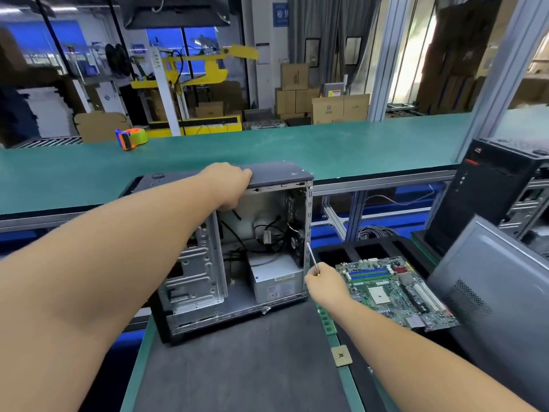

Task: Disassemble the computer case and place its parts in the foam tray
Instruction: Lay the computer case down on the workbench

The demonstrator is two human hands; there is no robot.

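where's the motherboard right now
In the head view, the motherboard lies on the black foam tray, right of the open computer case, just beyond the right hand.

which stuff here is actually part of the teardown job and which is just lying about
Job: open grey metal computer case, thin silver screwdriver, green motherboard, black foam tray, grey side panel.
Lying about: orange tape dispenser, black tower computer, brown cardboard boxes.
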